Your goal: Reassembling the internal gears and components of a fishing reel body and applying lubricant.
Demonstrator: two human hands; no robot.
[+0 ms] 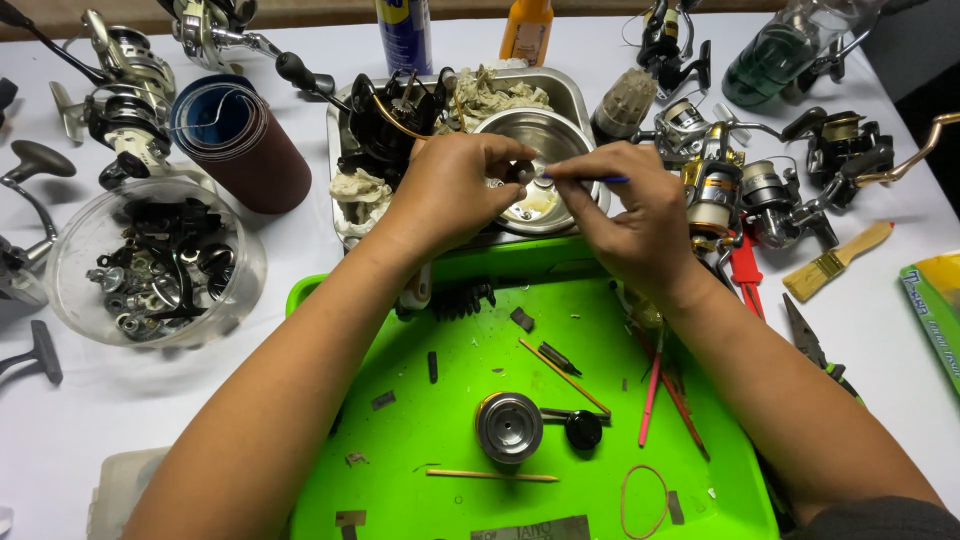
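1. The left hand (450, 190) pinches a small dark part (519, 171) between thumb and fingertips, closed on it, just above the steel bowl (545, 130).
2. The right hand (640, 215) grips a thin blue tool (590, 179), fingers clamped on its shaft.
3. The tool's long axis runs nearly level, left to right; its tip points left from the right fingers and meets the part, or comes just short of it. Actual contact is too small to tell.
4. So the part lies directly left of the right fingertips, at the end of the left ones. The left hand is the nearer, since it holds it.
5. Below both wrists sits a green tray (400, 460) with a metal spool (509, 427), a black knob (583, 429) and wooden sticks (563, 375).
6. Left of the left forearm stands a clear bowl (70, 240) of parts; right of the right hand lie reels (760, 185), a red tool (745, 270) and a brush (835, 262).
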